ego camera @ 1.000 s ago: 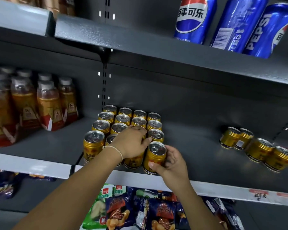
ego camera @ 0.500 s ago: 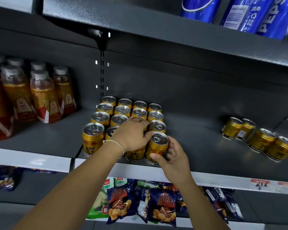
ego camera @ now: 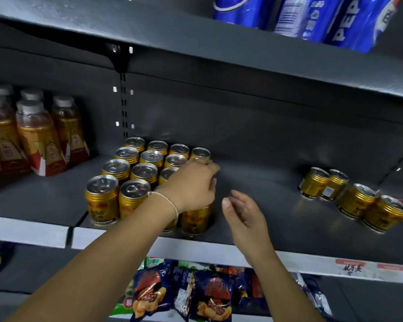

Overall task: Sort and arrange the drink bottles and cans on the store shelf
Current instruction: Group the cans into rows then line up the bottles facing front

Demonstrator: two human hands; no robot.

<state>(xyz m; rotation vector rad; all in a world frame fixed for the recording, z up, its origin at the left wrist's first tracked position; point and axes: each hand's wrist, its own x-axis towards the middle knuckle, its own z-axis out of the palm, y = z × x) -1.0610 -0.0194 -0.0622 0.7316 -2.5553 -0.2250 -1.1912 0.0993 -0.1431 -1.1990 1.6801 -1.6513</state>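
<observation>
Hands (ego camera: 191, 184) by upright silver-topped gold cans (ego camera: 116, 168)

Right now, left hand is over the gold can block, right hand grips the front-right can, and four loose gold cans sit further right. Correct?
No: the head view shows the right hand gripping nothing; it hangs open beside the front-right can, apart from it. The left hand is over the gold can block, and four loose gold cans sit further right.
</observation>
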